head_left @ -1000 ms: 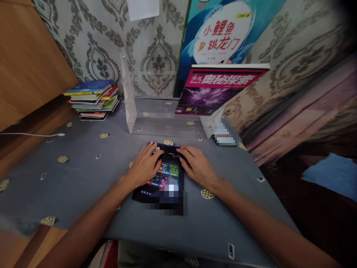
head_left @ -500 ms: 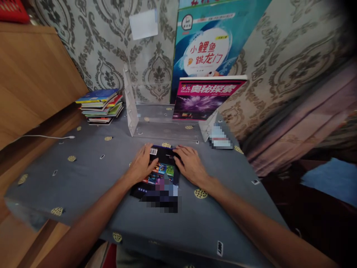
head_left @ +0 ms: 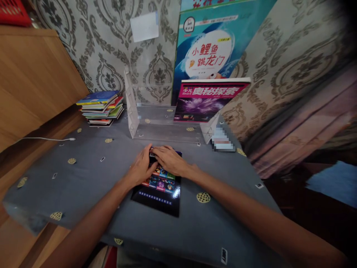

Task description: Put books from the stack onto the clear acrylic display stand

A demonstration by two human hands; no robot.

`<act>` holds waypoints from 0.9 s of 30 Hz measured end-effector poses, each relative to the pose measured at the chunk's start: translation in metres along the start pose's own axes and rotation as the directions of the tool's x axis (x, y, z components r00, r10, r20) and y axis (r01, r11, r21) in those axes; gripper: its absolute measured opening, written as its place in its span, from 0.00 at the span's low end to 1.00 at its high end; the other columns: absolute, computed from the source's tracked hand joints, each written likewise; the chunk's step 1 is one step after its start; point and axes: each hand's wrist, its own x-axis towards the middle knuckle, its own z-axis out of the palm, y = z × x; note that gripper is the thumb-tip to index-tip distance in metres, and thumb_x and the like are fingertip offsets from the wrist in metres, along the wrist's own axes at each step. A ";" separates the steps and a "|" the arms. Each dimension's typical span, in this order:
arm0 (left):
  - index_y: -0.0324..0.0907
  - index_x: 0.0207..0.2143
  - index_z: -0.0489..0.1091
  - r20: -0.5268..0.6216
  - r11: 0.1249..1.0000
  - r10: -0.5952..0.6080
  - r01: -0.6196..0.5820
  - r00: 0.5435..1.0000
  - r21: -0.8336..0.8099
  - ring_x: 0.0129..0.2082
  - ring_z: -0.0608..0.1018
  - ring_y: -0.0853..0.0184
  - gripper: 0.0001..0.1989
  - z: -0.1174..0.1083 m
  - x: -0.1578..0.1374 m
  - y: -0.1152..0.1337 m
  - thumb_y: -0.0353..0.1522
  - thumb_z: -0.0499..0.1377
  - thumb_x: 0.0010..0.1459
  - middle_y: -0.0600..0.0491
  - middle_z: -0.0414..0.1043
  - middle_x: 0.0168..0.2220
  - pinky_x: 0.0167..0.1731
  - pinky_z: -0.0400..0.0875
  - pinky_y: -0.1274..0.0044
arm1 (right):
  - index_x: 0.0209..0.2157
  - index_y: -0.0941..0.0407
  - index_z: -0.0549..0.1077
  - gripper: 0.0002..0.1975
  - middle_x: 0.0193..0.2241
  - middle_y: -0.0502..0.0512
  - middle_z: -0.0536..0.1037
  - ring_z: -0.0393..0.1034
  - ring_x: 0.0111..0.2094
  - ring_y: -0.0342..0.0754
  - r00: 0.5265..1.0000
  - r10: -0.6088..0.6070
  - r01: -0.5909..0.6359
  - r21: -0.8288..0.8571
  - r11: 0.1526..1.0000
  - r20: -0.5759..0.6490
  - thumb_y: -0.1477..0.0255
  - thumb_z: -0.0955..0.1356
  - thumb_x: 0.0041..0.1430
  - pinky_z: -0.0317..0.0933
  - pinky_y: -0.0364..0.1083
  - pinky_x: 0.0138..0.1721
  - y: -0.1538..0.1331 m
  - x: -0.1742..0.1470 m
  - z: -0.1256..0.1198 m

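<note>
Dark book [head_left: 161,188] | long axis near-to-far | cover's top seemingly nearest

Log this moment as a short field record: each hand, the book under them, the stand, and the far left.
Left hand: on the left side of the black-covered book, thumb spread
Right hand: across the book's far end
Book: flat on gray tablecloth
Clear stand: beyond it, magenta-and-black book at its right
Far left: stacked books
</note>
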 end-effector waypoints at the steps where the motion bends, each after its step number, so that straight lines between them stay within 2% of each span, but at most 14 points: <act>1: 0.39 0.66 0.46 0.004 1.000 -0.004 0.004 1.000 0.003 0.62 0.69 0.52 0.32 0.000 0.000 0.000 0.34 0.55 0.64 0.35 0.64 0.62 0.60 0.65 0.55 | 0.55 0.57 0.70 0.19 0.56 0.65 0.76 0.68 0.60 0.55 1.000 0.015 -0.015 0.014 1.000 -0.014 0.80 0.60 0.66 0.58 0.63 0.61 0.005 -0.003 0.001; 4: 0.37 0.66 0.48 0.020 1.000 -0.020 0.020 1.000 0.023 0.63 0.67 0.52 0.31 -0.003 0.001 0.002 0.34 0.54 0.64 0.34 0.62 0.63 0.61 0.63 0.55 | 0.57 0.56 0.70 0.20 0.58 0.64 0.74 0.67 0.61 0.54 0.997 0.057 -0.053 0.057 0.997 -0.059 0.79 0.60 0.67 0.58 0.62 0.62 0.023 -0.020 0.002; 10: 0.38 0.64 0.52 0.067 0.996 -0.003 -0.003 0.998 0.087 0.65 0.66 0.54 0.26 -0.007 0.001 0.005 0.36 0.51 0.67 0.36 0.63 0.63 0.62 0.63 0.57 | 0.53 0.56 0.74 0.18 0.52 0.61 0.79 0.72 0.55 0.52 0.978 0.118 -0.083 0.198 0.977 -0.172 0.77 0.60 0.67 0.65 0.58 0.57 0.053 -0.065 -0.013; 14: 0.41 0.64 0.54 0.135 0.988 0.036 -0.056 0.990 0.147 0.68 0.60 0.55 0.25 -0.013 0.005 -0.004 0.39 0.51 0.68 0.39 0.60 0.66 0.64 0.59 0.57 | 0.49 0.56 0.77 0.16 0.44 0.60 0.82 0.75 0.47 0.52 0.950 0.226 -0.158 0.293 0.943 -0.216 0.75 0.61 0.67 0.68 0.55 0.50 0.050 -0.082 -0.026; 17: 0.43 0.61 0.60 0.219 0.961 0.095 -0.147 0.971 0.235 0.69 0.60 0.55 0.23 -0.024 0.015 -0.012 0.42 0.53 0.67 0.42 0.60 0.66 0.64 0.59 0.57 | 0.47 0.57 0.77 0.15 0.36 0.57 0.83 0.76 0.37 0.49 0.937 0.303 -0.211 0.409 0.888 -0.175 0.73 0.61 0.66 0.67 0.49 0.41 0.044 -0.086 -0.032; 19: 0.42 0.57 0.65 0.261 0.925 0.125 -0.207 0.957 0.319 0.67 0.63 0.53 0.21 -0.031 0.022 -0.010 0.43 0.54 0.67 0.42 0.63 0.64 0.63 0.61 0.57 | 0.47 0.58 0.77 0.16 0.33 0.55 0.84 0.74 0.31 0.46 0.942 0.309 -0.210 0.484 0.849 -0.133 0.72 0.61 0.66 0.65 0.46 0.36 0.042 -0.087 -0.034; 21: 0.42 0.53 0.68 0.278 0.885 0.128 -0.236 0.952 0.402 0.61 0.69 0.53 0.17 -0.035 0.025 0.002 0.41 0.55 0.67 0.43 0.68 0.60 0.60 0.65 0.57 | 0.46 0.59 0.78 0.16 0.31 0.53 0.84 0.73 0.28 0.45 0.950 0.292 -0.193 0.528 0.827 -0.110 0.71 0.61 0.66 0.63 0.44 0.33 0.041 -0.088 -0.034; 23: 0.42 0.50 0.70 0.278 0.858 0.114 -0.236 0.954 0.457 0.53 0.75 0.55 0.13 -0.031 0.023 0.025 0.37 0.54 0.68 0.44 0.72 0.53 0.53 0.71 0.60 | 0.45 0.59 0.78 0.16 0.30 0.53 0.83 0.73 0.29 0.44 0.957 0.270 -0.171 0.553 0.815 -0.102 0.71 0.61 0.65 0.62 0.43 0.33 0.040 -0.090 -0.035; 25: 0.43 0.48 0.71 0.275 0.857 0.103 -0.226 0.956 0.463 0.46 0.76 0.57 0.11 -0.021 0.015 0.053 0.34 0.51 0.69 0.46 0.74 0.46 0.45 0.74 0.65 | 0.45 0.59 0.79 0.16 0.29 0.53 0.83 0.74 0.30 0.45 0.961 0.258 -0.157 0.568 0.808 -0.102 0.70 0.61 0.65 0.63 0.44 0.34 0.038 -0.091 -0.036; 27: 0.43 0.47 0.71 0.274 0.861 0.128 -0.244 0.953 0.447 0.45 0.75 0.58 0.11 -0.008 0.006 0.080 0.37 0.52 0.69 0.47 0.74 0.44 0.45 0.74 0.66 | 0.44 0.58 0.79 0.16 0.29 0.53 0.83 0.76 0.32 0.46 0.962 0.253 -0.148 0.575 0.804 -0.107 0.70 0.62 0.65 0.64 0.44 0.36 0.036 -0.093 -0.037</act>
